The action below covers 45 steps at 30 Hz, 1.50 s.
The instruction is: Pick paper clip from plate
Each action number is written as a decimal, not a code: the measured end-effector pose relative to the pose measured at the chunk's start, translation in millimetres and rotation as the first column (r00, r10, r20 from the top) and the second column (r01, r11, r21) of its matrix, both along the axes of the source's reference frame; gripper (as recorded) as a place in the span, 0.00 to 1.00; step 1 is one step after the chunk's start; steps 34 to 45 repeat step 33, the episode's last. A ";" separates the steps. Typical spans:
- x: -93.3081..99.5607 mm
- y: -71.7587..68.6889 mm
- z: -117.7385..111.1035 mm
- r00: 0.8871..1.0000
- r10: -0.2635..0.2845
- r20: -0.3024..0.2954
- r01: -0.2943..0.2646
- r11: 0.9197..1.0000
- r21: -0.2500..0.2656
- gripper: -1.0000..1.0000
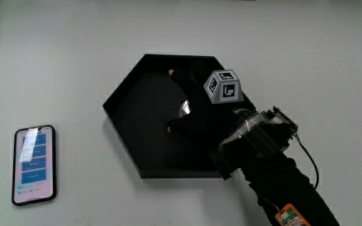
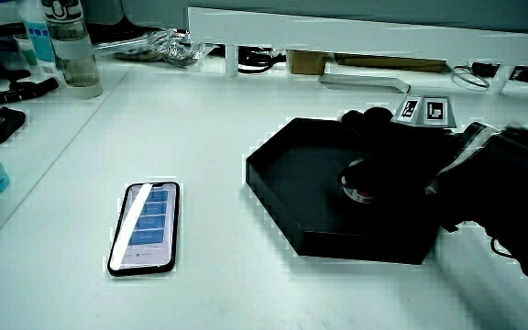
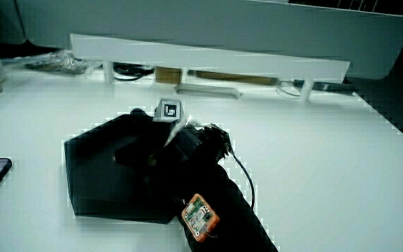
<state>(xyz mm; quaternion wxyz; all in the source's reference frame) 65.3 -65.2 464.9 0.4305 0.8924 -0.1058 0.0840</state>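
A black hexagonal plate (image 1: 121, 119) lies on the white table, seen in the main view and in both side views (image 2: 282, 197) (image 3: 89, 175). The gloved hand (image 1: 197, 110) reaches into the plate, the patterned cube (image 1: 222, 86) on its back. A small silvery paper clip (image 1: 184, 108) shows on the plate floor just under the hand, between thumb and forefinger. In a side view the clip (image 2: 360, 192) peeks out below the hand (image 2: 392, 156). The fingers are spread around the clip and no grasp on it shows. Most of the clip is hidden by the hand.
A phone (image 1: 34, 164) with a lit screen lies on the table beside the plate, also seen in a side view (image 2: 145, 227). Bottles (image 2: 70, 46) and clutter stand near the low partition (image 2: 365, 32). A cable runs along the forearm (image 1: 281, 182).
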 end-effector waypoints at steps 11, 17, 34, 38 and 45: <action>0.6 -0.4 28.2 1.000 -0.024 -0.011 0.023 0.996 -0.090 0.87; 2.8 -4.9 25.0 1.000 0.021 0.014 -0.019 0.997 -0.077 1.00; 22.4 -24.2 -12.4 0.998 0.013 0.059 -0.016 0.999 0.048 1.00; 22.4 -24.2 -12.4 0.998 0.013 0.059 -0.016 0.999 0.048 1.00; 22.4 -24.2 -12.4 0.998 0.013 0.059 -0.016 0.999 0.048 1.00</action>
